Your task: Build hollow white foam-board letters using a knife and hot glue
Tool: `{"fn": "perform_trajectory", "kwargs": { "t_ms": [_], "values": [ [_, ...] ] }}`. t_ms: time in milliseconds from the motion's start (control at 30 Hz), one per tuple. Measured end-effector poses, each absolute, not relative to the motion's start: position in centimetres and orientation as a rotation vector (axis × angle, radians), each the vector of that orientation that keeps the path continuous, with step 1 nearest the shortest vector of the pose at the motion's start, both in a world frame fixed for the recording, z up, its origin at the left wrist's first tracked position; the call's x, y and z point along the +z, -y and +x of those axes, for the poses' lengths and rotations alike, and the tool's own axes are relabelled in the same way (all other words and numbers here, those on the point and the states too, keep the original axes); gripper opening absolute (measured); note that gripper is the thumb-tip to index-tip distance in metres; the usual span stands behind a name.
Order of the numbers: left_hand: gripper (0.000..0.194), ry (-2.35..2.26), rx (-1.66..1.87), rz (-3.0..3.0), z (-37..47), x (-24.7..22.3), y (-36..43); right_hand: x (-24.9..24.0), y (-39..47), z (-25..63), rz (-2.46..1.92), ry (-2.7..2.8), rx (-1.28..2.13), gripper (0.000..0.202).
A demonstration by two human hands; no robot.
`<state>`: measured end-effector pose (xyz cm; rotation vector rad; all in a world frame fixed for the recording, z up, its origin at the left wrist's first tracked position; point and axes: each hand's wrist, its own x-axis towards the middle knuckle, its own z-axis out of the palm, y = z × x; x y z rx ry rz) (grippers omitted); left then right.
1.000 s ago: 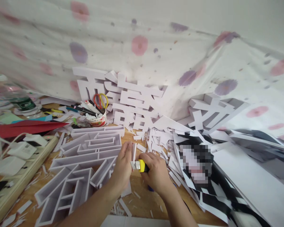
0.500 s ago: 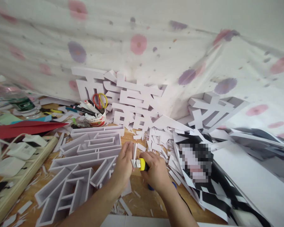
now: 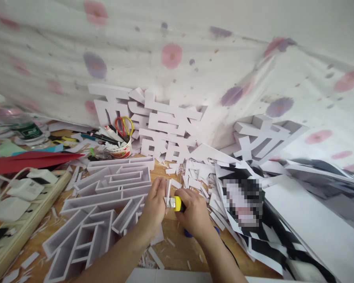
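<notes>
Head view: the right hand grips a yellow-and-black knife; just left of the knife, the left hand pinches a white strip; farther left, beyond the knife, sits a cup.

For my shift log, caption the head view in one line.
Right hand holds a yellow cutter at a white strip in the left hand, over a wooden table.

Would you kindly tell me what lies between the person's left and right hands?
In the head view, a narrow white strip at the left hand and the yellow-and-black cutter in the right hand lie there.
</notes>
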<state>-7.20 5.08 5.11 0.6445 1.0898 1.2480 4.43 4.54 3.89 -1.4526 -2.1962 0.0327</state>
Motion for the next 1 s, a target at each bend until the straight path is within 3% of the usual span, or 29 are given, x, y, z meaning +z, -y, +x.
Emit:
{"fn": "perform_trajectory", "kwargs": {
  "t_ms": [1000],
  "values": [
    [0.039,-1.079,1.218,0.698,-6.89,4.66,-4.94,3.32,-5.02,4.79,-1.497,2.098,-0.029,0.013]
  ]
}}
